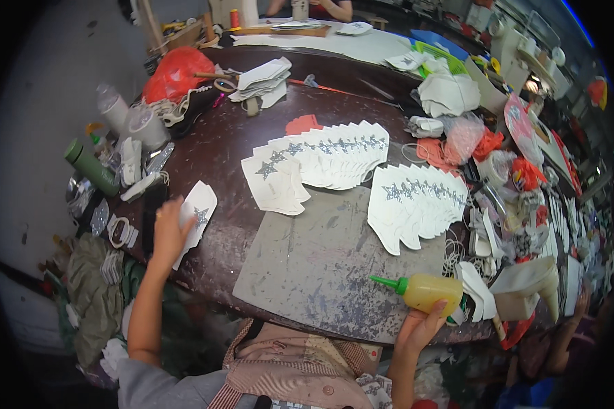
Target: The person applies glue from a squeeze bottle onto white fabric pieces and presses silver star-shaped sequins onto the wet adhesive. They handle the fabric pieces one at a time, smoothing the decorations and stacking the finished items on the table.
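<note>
My right hand (419, 330) grips a squeeze bottle (426, 292) of yellowish liquid with a green cap and nozzle, tilted on its side and pointing left. At the left of the table, my left hand (167, 232) has its fingers apart at the edge of a small pile of white cut pieces (199, 204) with a silver star on top. In the middle lies a fanned row of similar white star pieces (334, 153). A second fanned row (416, 208) rests partly on a worn grey board (307, 259), left of tangled white cord.
Along the left edge stand a green bottle (91, 167), a white tub (147, 128) and a dark shoe (191, 112). A red plastic bag (177, 73) lies behind them. White pieces (262, 80) are stacked farther back. Bags, scraps and white parts crowd the right side. Another person's arms show beyond the table.
</note>
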A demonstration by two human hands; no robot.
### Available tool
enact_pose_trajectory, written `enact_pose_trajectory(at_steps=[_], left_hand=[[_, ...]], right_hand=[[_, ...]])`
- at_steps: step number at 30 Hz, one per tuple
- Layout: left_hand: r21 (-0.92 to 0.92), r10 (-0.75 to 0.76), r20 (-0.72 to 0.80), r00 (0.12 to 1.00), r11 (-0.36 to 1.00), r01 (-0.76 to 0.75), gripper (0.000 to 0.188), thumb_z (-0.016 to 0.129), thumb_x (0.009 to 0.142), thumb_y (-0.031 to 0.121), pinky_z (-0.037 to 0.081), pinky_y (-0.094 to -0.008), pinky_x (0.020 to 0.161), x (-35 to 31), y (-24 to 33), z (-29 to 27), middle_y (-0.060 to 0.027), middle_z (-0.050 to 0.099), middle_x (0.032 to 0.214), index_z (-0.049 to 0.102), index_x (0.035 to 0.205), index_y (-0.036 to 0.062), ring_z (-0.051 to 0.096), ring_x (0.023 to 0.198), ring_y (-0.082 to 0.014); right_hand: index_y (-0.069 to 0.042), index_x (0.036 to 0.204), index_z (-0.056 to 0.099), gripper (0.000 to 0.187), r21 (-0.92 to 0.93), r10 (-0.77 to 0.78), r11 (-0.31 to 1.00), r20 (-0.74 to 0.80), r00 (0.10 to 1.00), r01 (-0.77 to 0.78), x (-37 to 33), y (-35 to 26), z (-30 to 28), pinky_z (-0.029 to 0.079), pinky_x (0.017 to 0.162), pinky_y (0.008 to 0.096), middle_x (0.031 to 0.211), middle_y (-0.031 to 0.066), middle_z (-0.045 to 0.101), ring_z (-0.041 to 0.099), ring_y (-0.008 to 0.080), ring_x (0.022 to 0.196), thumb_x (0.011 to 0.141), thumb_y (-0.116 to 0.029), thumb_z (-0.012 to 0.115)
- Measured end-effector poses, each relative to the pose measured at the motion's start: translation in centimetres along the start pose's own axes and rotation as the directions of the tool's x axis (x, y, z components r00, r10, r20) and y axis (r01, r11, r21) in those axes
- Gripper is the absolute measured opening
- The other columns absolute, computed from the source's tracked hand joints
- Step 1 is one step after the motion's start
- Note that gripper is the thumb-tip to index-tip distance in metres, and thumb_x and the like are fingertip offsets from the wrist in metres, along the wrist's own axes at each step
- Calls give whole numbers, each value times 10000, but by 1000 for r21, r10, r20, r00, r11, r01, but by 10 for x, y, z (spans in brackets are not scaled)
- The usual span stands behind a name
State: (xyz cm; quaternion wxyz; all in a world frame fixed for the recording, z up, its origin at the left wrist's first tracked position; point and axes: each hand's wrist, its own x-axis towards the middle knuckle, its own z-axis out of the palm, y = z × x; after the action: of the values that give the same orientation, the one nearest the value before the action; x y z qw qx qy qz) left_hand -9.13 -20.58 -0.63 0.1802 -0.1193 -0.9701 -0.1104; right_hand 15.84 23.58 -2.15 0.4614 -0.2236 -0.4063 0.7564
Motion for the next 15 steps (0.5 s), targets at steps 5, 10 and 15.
enact_pose_trajectory(at_steps=[5,10,15], left_hand=[[47,70,-74,995,997,-67,566,724,874,307,374,-463,1019,-12,-4,34,-197,589,1285,558,1319,-2,540,1188,-356],[-8,0,-118,993,1000,-1,505,742,859,279,381,-476,1001,-14,-8,33,-188,594,1273,575,1239,-9,537,1183,-366],[-88,71,-239,968,992,-94,299,738,854,146,403,-458,938,3,27,-10,-166,621,1156,566,1050,0,563,1112,-364]], right_hand=[[-19,1424,389,548,10,-13,1000,21,1000,12,3,-4,-5,540,947,408,1296,125,564,610,235,1145,1019,-330,587],[-32,1412,425,533,40,-27,999,5,1000,27,4,-1,-4,569,900,372,1287,117,587,631,229,1124,1020,-361,572],[-57,1425,423,542,69,7,998,-4,1000,-6,8,1,-12,568,919,388,1304,114,584,620,236,1162,1015,-381,571]])
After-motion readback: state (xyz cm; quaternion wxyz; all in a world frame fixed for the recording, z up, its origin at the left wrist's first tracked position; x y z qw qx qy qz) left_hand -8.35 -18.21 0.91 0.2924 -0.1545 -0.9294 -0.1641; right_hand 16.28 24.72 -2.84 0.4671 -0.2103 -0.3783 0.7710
